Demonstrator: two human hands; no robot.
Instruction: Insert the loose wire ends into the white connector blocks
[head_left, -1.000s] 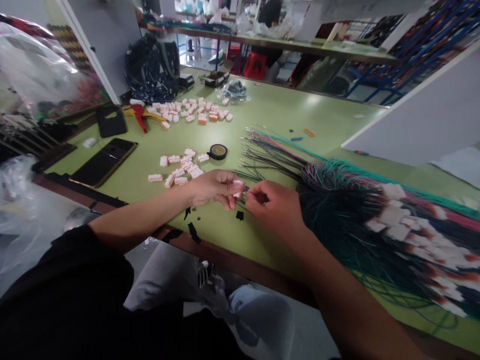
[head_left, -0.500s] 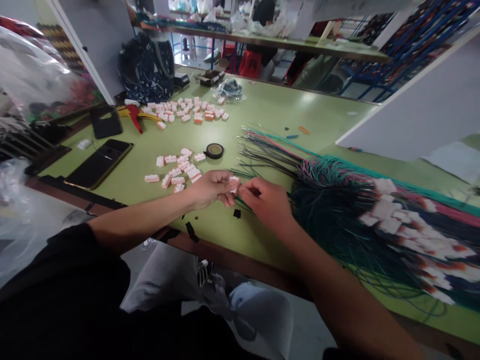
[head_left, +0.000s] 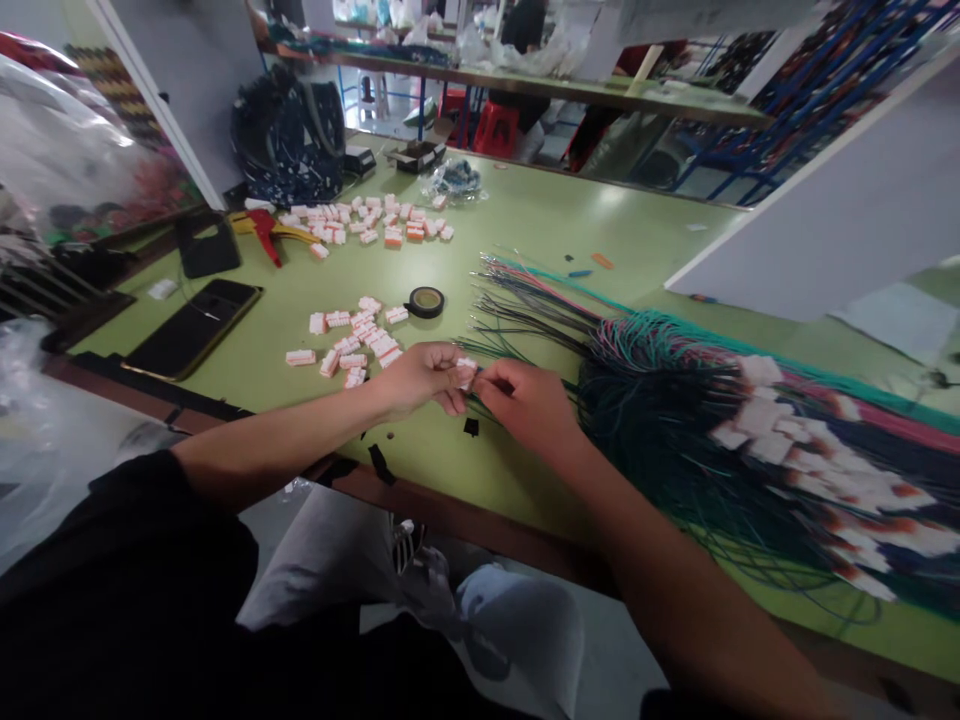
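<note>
My left hand [head_left: 429,378] pinches a small white and orange connector [head_left: 466,374] between thumb and fingers. Close against its right side, my right hand [head_left: 527,397] has thumb and forefinger pressed together on a thin wire, mostly hidden by the fingers. Bundled green, pink and black wires [head_left: 645,345] lie to the right, their bare ends pointing left. Many white connectors [head_left: 795,430] rest on the dark wires at the far right. Loose connectors [head_left: 365,329] are scattered left of my hands, beside a roll of black tape [head_left: 426,302].
A phone [head_left: 191,328] lies on the green table [head_left: 525,490] at the left. Behind it are a red and yellow tool [head_left: 266,232], more connectors [head_left: 393,236] and a dark patterned bag [head_left: 289,140]. A pale panel [head_left: 810,200] slants at the right.
The whole view has shifted slightly. Both hands remain together at the connector, with only a small movement of the fingers.
</note>
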